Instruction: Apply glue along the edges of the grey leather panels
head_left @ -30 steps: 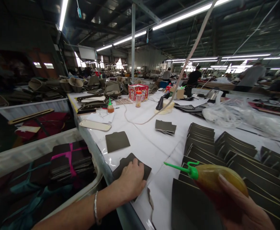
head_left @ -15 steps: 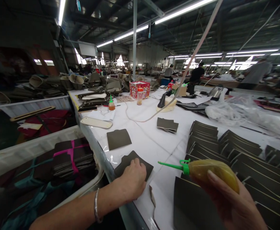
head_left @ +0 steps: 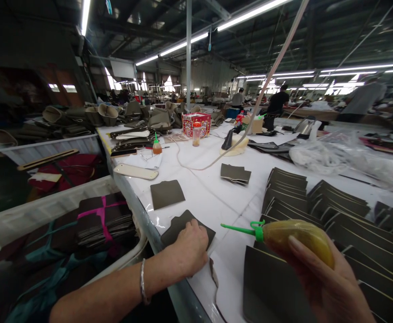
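Note:
My left hand point(head_left: 190, 248) is closed, its bent fingers resting on a dark grey leather-like piece point(head_left: 179, 226) near the table's edge; what the fingertips grip is partly hidden. In my right hand point(head_left: 330, 282) I hold a squeeze bottle point(head_left: 299, 235) of yellowish liquid, tilted nearly level. Its green nozzle point(head_left: 238, 229) points left, above the table, with the small green cap off to the side. Below the bottle lies a larger dark piece point(head_left: 272, 287). Another flat dark piece point(head_left: 167, 194) lies beyond my left hand, and a small stack point(head_left: 235, 173) farther back.
Overlapping rows of dark pieces point(head_left: 337, 206) cover the table's right side. A white bin point(head_left: 82, 197) with tied bundles stands left, against the table. Farther back are a small bottle point(head_left: 157, 146), a red box point(head_left: 199, 122), a jar point(head_left: 196, 134) and a hanging hose point(head_left: 266, 80).
My left hand has shifted slightly right over the dark piece. The squeeze bottle in my right hand has moved a little left and up in view.

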Demonstrator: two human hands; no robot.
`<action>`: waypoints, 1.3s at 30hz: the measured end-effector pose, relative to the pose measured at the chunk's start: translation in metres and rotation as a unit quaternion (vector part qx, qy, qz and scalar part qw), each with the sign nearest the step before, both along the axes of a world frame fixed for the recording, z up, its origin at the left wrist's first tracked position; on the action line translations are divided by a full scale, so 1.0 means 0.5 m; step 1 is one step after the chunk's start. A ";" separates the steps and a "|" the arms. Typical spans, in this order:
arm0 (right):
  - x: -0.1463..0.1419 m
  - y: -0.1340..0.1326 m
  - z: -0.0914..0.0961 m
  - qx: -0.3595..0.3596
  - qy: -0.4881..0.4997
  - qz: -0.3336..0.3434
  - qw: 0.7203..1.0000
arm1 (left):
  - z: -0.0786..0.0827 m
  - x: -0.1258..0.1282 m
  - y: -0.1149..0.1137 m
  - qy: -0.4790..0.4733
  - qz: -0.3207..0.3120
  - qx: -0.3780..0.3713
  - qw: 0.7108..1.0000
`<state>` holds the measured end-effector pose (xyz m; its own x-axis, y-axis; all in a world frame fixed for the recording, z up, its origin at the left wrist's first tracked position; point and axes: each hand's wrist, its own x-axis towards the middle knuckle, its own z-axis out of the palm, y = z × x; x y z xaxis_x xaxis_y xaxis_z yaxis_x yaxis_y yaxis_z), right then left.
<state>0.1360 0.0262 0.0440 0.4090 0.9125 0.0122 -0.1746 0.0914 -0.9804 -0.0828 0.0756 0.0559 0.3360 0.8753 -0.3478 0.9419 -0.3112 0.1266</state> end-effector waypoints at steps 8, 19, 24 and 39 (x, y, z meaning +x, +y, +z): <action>0.008 -0.008 -0.002 0.021 -0.043 0.014 0.999 | -0.057 0.021 0.018 0.011 0.000 0.074 0.997; -0.007 0.029 -0.016 0.030 -0.128 0.048 0.990 | -0.106 -0.046 0.081 -0.032 -0.018 0.129 0.991; -0.021 0.059 -0.031 0.037 -0.244 0.070 0.966 | -0.103 -0.051 0.090 -0.085 -0.038 0.120 0.988; -0.058 0.101 -0.054 0.078 -0.429 0.091 0.895 | -0.103 -0.073 0.108 -0.150 -0.063 0.107 0.981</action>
